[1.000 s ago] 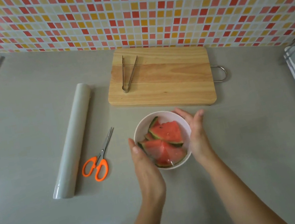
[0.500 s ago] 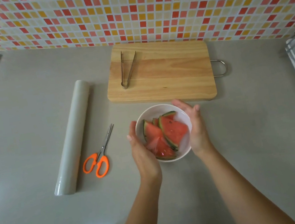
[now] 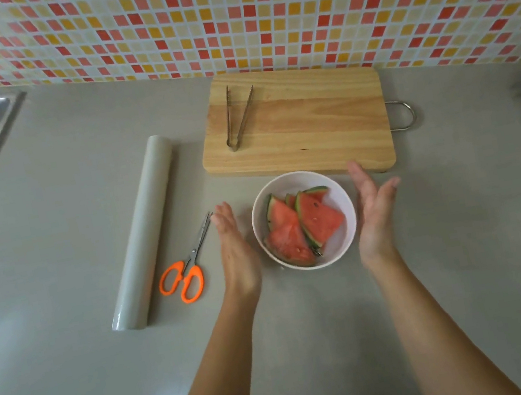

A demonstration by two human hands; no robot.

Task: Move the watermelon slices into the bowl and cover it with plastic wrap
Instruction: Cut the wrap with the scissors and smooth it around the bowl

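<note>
Several red watermelon slices (image 3: 306, 226) fill the white bowl (image 3: 338, 190). Left hand (image 3: 235, 250) and right hand (image 3: 374, 212) flank it, fingers straight, holding nothing.

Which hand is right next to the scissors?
The left hand; its fingertips sit by the scissors, while the right hand is across the bowl.

white round bowl (image 3: 295, 175) upright on the grey bench (image 3: 62, 204), holding overlapping red watermelon slices (image 3: 320, 219) with green rinds. pale roll of plastic wrap (image 3: 143, 232) lies flat, well left of the bowl.
</note>
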